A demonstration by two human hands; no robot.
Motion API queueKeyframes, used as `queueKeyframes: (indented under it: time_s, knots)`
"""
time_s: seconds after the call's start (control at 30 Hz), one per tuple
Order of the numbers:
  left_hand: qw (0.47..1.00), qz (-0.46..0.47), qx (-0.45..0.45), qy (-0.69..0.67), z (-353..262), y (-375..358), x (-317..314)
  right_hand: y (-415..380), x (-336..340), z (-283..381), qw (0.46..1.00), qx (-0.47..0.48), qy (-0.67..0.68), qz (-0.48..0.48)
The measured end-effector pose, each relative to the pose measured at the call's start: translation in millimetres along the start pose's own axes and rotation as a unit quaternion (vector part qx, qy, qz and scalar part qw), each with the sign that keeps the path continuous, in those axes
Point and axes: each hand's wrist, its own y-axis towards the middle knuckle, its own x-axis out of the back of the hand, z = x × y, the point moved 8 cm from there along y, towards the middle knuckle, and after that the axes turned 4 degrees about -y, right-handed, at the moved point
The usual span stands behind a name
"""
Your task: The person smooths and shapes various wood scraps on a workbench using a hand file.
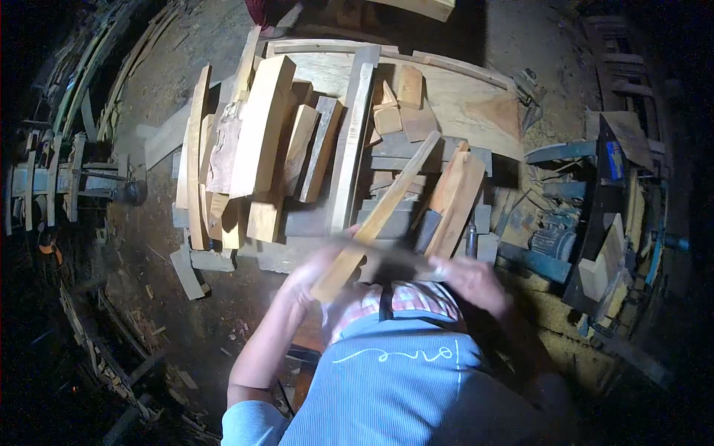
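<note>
A long, narrow wooden strip (398, 182) slants from the bench down toward my waist. My left hand (309, 275) is closed around its near end, with the fingers partly hidden and blurred. My right hand (474, 284), also blurred, is closed at the right end of a long, thin, dark thing (398, 259). That thing stretches across the strip toward my left hand, and motion smears it too much to name. Just beyond my right hand, a wide plank (457, 201) leans on the bench beside an orange-toned board (445, 182).
Thick wooden beams (264, 123) and other timber pieces lie on the bench's left side. Small wood blocks (410, 88) sit near the middle, before a plywood panel (480, 111). A motor (554, 241) stands at right, amid sawdust. Part of another person (274, 15) shows at the far edge.
</note>
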Motion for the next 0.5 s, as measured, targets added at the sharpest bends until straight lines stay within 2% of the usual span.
queueKeyframes:
  time_s: [0.03, 0.07, 0.13, 0.17, 0.23, 0.3, 0.33, 0.37, 0.4, 0.47, 0.5]
  knots:
    - [1.000, -0.009, 0.001, 0.007, 1, 1, 2, -3, 0, -26, 0.988, 0.053, -0.006, -0.145]
    - [1.000, -0.017, 0.002, 0.013, 3, 3, 4, -10, -14, -83, 0.979, -0.123, 0.088, -0.134]
    - [1.000, -0.012, -0.004, 0.017, 4, 6, 5, 1, 26, -68, 0.969, -0.206, 0.045, -0.129]
    - [0.999, -0.026, -0.006, 0.019, 1, 2, 3, 4, 31, -66, 0.970, -0.205, 0.045, -0.127]
    - [0.999, -0.038, -0.003, 0.020, 2, -1, 6, 9, 21, -50, 0.992, -0.115, -0.044, -0.016]
    - [0.997, -0.047, 0.048, -0.028, 8, 0, 13, 13, 19, -66, 0.993, -0.103, -0.054, -0.006]
    - [0.998, -0.044, 0.044, -0.026, 9, 3, 16, 18, 15, -78, 0.994, -0.089, -0.059, 0.007]
    - [0.997, -0.019, 0.045, -0.055, 11, 6, 16, 24, 25, -97, 0.994, -0.087, -0.028, -0.065]
    - [0.995, 0.006, 0.047, -0.082, 13, 6, 13, 25, 29, -136, 0.973, -0.224, -0.007, -0.060]
    - [0.994, -0.004, 0.041, -0.099, 12, 2, 6, 30, 49, -182, 0.944, -0.308, -0.079, -0.093]
    - [0.992, -0.010, 0.048, -0.117, 12, 0, 3, 29, 61, -183, 0.941, -0.308, -0.092, -0.107]
